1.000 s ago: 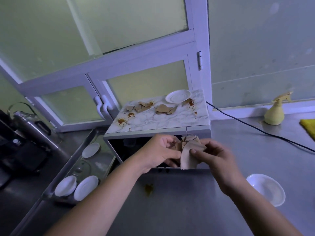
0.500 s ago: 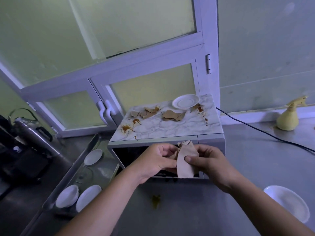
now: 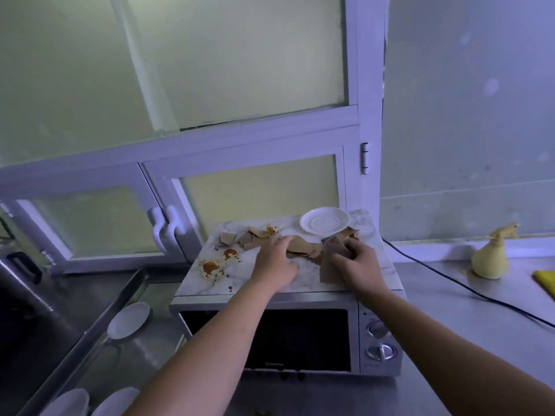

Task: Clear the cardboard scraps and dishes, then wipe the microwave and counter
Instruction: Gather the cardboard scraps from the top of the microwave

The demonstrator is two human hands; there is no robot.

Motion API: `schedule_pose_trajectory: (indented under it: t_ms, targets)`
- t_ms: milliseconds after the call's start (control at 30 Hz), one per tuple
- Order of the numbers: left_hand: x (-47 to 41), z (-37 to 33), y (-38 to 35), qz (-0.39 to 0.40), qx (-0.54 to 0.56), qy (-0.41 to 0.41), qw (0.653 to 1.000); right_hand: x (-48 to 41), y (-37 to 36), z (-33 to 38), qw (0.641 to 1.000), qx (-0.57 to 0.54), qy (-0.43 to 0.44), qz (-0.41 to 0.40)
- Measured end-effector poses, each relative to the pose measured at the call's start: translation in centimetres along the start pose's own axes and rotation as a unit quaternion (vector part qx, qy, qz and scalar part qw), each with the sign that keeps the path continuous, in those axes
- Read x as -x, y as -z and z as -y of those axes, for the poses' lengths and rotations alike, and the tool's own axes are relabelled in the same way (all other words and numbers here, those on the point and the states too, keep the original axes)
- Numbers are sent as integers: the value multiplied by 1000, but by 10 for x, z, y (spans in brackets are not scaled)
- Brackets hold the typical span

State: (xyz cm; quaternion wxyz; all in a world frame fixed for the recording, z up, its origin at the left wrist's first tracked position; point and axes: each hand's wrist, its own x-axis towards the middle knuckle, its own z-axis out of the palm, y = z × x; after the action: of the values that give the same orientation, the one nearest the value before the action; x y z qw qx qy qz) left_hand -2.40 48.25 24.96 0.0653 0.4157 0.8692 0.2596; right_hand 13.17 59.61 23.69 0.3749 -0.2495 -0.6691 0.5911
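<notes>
A silver microwave (image 3: 378, 340) stands on the steel counter, its marble-patterned top (image 3: 210, 283) stained with brown splashes (image 3: 210, 267). Brown cardboard scraps (image 3: 240, 239) lie scattered across the top, and a white saucer (image 3: 325, 220) sits at its back right. My left hand (image 3: 277, 259) reaches over the top with its fingers on a scrap (image 3: 300, 247) in the middle of the pile. My right hand (image 3: 357, 262) grips a bunch of cardboard scraps (image 3: 329, 265) and rests on the microwave's top beside the saucer.
A sink (image 3: 99, 349) at the left holds several white dishes (image 3: 129, 319). A black cable (image 3: 468, 288) runs across the counter to the right. A yellow spray bottle (image 3: 491, 259) and a yellow cloth (image 3: 546, 279) sit at the far right. Windows rise behind.
Both hands have moved up from in front of the microwave door to its top. The right hand still carries the scraps, and the left hand has let go and reached to the pile.
</notes>
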Motion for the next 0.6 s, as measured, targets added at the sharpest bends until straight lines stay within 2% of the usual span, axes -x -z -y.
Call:
schedule_pose_trajectory:
  t_ms: [100,267,600]
  targets:
    - [-24,3,-4,23,-48,-32,998,-5,0,-18,999,21,39,-23]
    - [-43,12,-19,32,-49,-57,997,-12,1,-27,999,-20,21,-35]
    - [-10,23,-26,-31,-9,-107,994,-18,0,-31,999,-21,3,-46]
